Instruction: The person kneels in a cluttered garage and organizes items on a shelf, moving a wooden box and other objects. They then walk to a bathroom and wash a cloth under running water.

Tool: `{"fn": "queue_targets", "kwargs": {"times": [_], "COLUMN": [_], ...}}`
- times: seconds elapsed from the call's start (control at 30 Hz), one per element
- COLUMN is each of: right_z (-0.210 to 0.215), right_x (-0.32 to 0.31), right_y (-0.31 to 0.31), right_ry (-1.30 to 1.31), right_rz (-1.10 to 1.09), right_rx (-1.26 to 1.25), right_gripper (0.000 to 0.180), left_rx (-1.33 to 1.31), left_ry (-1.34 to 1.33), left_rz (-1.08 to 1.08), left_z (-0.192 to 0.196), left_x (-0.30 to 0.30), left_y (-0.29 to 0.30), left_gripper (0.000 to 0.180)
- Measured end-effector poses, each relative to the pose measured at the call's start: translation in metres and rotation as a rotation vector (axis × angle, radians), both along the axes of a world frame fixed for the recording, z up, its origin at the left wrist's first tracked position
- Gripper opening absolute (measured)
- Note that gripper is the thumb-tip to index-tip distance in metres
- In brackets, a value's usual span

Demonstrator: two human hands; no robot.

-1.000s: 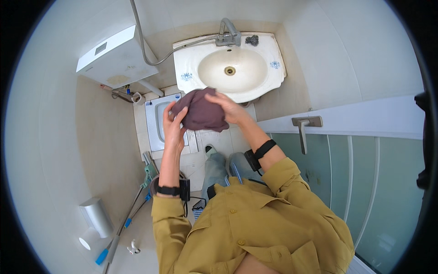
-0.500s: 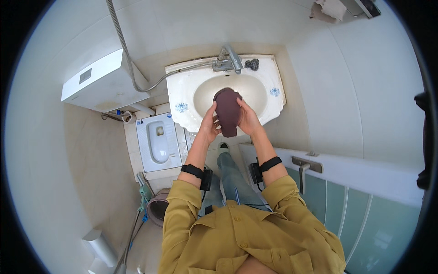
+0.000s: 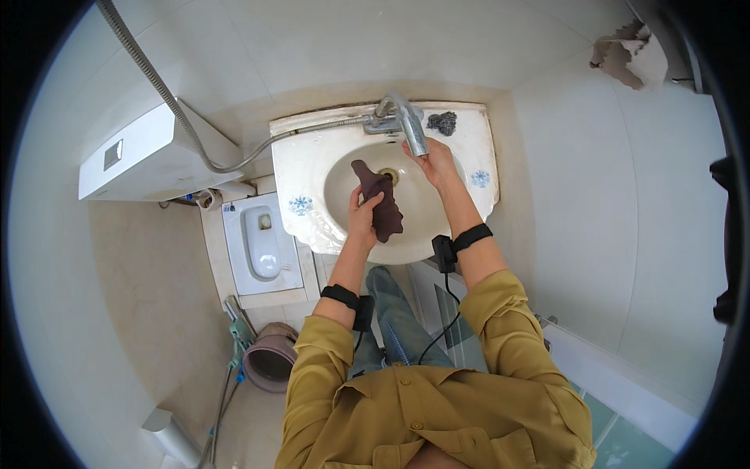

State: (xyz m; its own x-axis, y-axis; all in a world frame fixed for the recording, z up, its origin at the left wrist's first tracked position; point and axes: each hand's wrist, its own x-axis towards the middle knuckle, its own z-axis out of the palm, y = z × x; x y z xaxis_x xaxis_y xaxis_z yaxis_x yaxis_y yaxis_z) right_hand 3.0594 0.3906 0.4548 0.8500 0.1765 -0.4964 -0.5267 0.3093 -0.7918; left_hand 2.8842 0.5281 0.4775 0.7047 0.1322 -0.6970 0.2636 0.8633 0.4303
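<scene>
My left hand [image 3: 364, 217] is closed around a dark maroon, floppy cloth-like piece [image 3: 380, 205], held over the basin of the white sink [image 3: 308, 160]. The piece hangs creased, with a wavy lower edge; its exact kind is unclear. At the chrome faucet [image 3: 408, 125], my right hand [image 3: 434, 164] is closed about the free end, its fingertips showing on the left side. Part of these fingers is hidden behind the metal. I see no running water.
A dark wire scouring ball [image 3: 442, 123] lies right of the faucet. A metal hose [image 3: 168, 102] runs from it past a white cistern [image 3: 137, 152]. A squat toilet [image 3: 262, 242] and a mauve bucket [image 3: 269, 361] sit at left, a door [image 3: 609, 367] at lower right.
My right hand has let go of the maroon piece and moved up to the faucet. My left hand keeps the piece, now lower and more crumpled.
</scene>
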Motion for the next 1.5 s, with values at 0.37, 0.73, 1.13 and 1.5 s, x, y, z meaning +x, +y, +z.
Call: {"fn": "queue_targets", "kwargs": {"times": [0.37, 0.73, 1.13, 1.5], "right_z": [0.015, -0.026, -0.050, -0.035], "right_x": [0.022, -0.088, -0.099, -0.097], "right_y": [0.006, -0.004, -0.013, 0.000], "right_ry": [-0.002, -0.022, 0.327, 0.153], "right_rz": [0.015, 0.359, -0.055, 0.237], "right_rx": [-0.183, -0.419, 0.073, -0.112], "right_gripper": [0.013, 0.045, 0.045, 0.046], "left_rx": [0.070, -0.015, 0.246, 0.450], "left_ry": [0.012, 0.001, 0.222, 0.104], "left_rz": [-0.012, -0.083, -0.171, 0.004], "left_z": [-0.037, -0.047, -0.066, -0.077], "left_x": [0.024, 0.038, 0.009, 0.015], "left_y": [-0.020, -0.030, -0.007, -0.018], "left_gripper": [0.066, 0.050, 0.048, 0.024]}}
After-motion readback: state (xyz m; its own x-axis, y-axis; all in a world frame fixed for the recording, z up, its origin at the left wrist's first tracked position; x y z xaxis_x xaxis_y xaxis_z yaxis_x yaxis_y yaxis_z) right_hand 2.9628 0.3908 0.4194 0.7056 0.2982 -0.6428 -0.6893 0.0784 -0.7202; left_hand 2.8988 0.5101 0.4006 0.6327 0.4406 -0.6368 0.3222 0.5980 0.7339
